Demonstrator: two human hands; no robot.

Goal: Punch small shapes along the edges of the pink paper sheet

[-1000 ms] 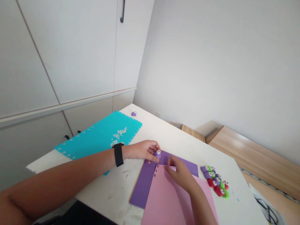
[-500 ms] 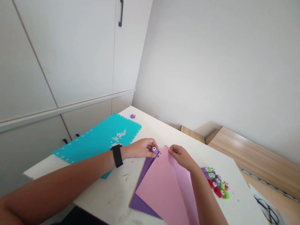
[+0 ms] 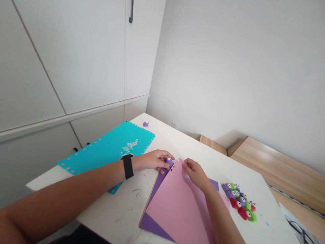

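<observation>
The left hand (image 3: 151, 161) is shut tight on a purple paper punch (image 3: 169, 162) at the top corner of the pink paper (image 3: 175, 206). The right hand (image 3: 195, 173) pinches that paper's edge, above the purple paper (image 3: 149, 223).

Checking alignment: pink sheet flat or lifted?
The pink sheet looks lifted at its top corner: the right hand pinches it above the purple sheet.
</observation>
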